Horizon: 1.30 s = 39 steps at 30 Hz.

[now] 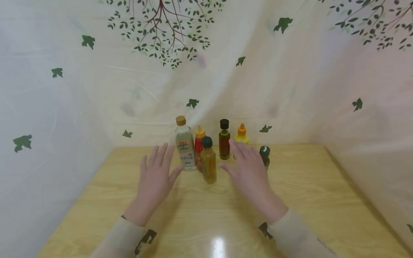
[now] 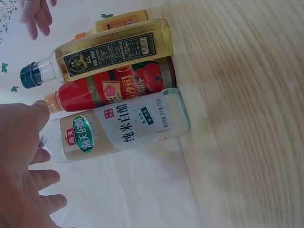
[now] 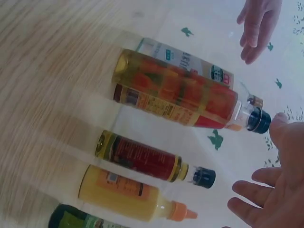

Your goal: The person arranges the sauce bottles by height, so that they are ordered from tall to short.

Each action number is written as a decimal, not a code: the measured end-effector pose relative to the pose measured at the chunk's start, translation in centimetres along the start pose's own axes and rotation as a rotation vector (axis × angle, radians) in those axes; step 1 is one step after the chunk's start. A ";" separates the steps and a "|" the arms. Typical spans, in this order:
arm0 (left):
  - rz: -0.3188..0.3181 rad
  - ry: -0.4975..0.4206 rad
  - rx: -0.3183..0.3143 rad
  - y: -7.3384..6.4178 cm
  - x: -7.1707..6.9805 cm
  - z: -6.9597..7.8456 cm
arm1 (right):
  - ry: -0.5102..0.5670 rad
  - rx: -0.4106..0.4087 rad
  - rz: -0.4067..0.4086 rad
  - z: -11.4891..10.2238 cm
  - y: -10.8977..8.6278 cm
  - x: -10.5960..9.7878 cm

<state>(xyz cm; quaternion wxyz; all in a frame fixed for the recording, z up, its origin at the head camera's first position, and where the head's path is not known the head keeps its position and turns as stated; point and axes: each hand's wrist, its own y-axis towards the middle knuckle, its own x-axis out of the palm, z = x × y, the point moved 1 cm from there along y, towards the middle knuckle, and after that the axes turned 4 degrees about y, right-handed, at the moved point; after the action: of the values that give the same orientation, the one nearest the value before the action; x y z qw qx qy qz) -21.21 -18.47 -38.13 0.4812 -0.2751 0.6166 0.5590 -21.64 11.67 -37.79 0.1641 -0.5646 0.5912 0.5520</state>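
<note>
My left hand [image 1: 156,179] is held out over the table with spread fingers, holding nothing. Nearest to it stands a clear white rice vinegar bottle [image 1: 186,154] with a brown cap. Beside that are a red ketchup bottle [image 2: 118,84] and, in front, a golden oil bottle [image 1: 209,167] with a dark green cap. My right hand [image 1: 250,175], also empty with fingers extended, partly covers a yellow squeeze bottle [image 1: 241,137] and a dark-capped bottle [image 1: 265,152] in the head view. A slim dark-red bottle [image 3: 142,156] with a black cap stands upright between the groups.
The wooden table [image 1: 209,218] spreads out below both hands and to either side. White curtain cloth [image 1: 155,89] printed with leaves and branches hangs behind the bottles and along the left and right sides.
</note>
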 end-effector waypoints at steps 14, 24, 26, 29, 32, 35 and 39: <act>0.076 -0.101 -0.014 0.3 -0.8 0.2 | 0.144 0.070 0.259 3.7 -0.4 -2.4; 0.236 -0.152 0.018 1.4 -1.4 0.5 | 0.179 0.203 0.229 6.8 -1.7 -2.6; 0.282 -0.172 0.026 1.9 -1.6 0.6 | 0.184 0.230 0.214 7.3 -1.9 -2.6; 0.312 -0.188 0.015 2.5 -1.8 0.6 | 0.211 0.273 0.187 8.0 -2.2 -2.5; 0.303 -0.211 -0.007 3.0 -1.9 0.6 | 0.227 0.329 0.153 8.5 -2.4 -2.4; 0.273 -0.241 -0.040 3.6 -1.9 0.7 | 0.226 0.365 0.127 9.0 -2.5 -2.3; 0.237 -0.283 -0.100 4.2 -2.0 0.9 | 0.248 0.379 0.112 9.4 -2.5 -2.2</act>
<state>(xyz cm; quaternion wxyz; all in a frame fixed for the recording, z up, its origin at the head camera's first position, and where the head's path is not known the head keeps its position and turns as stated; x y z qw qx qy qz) -23.87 -17.06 -34.40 0.4798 -0.1425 0.5424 0.6747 -22.87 21.27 -40.34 0.1625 -0.5536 0.7304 0.3657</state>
